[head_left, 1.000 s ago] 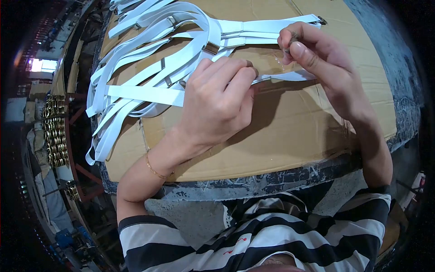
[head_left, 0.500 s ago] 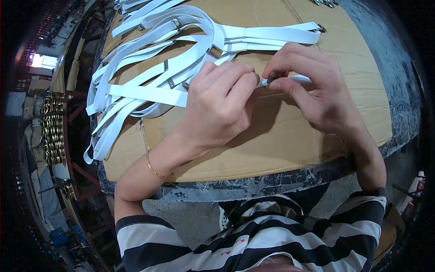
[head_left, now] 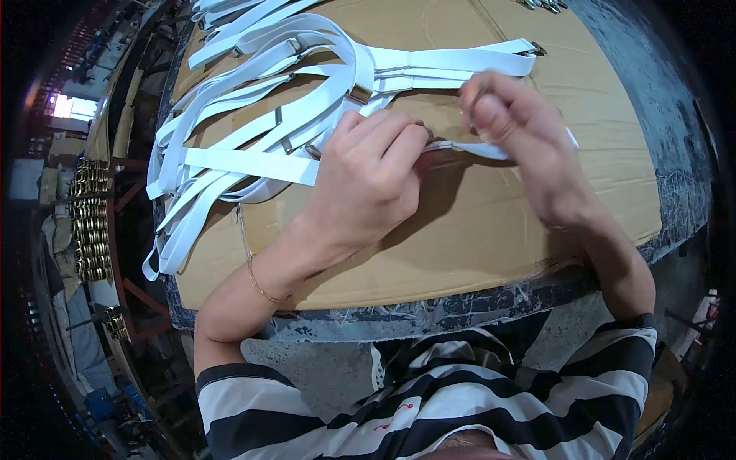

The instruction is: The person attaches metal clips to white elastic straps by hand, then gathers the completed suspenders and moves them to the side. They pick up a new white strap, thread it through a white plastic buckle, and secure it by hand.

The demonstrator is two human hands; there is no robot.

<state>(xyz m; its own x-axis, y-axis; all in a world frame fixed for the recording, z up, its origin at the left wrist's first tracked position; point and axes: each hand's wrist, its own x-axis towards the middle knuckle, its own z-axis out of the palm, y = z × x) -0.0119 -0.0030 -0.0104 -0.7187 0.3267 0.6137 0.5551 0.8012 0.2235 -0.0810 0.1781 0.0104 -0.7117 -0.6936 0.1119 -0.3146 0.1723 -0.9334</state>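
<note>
Left hand: the left hand is curled, back upward, its fingertips closed on a flat white elastic strap at the side facing the other hand; the pinch itself is hidden behind the knuckles.
Right hand: the right hand is raised over the same strap, thumb and forefinger bent close together. Motion blurs the fingertips, so whether they hold anything cannot be told.
Held strap: it runs from the left fist toward the right, passes beneath the right hand, and its pale end shows just beyond that hand.
Strap pile: a loose heap of flat white elastic straps lies to the left of and beyond the left hand, looped and crossing one another, with small rectangular metal buckles on several.
Far straps: a joined set of white bands extends rightward from the heap, with a small dark metal clip at its far right end.
Far edge: a cluster of small silvery metal clips sits near the top of the view.
Surface: a brown cardboard sheet covers much of a dark table with scuffed, worn edges.
Wrist: a thin gold-coloured bracelet circles the left wrist.
Left side: stacked brass-coloured metal pieces stand in rows beside the table.
</note>
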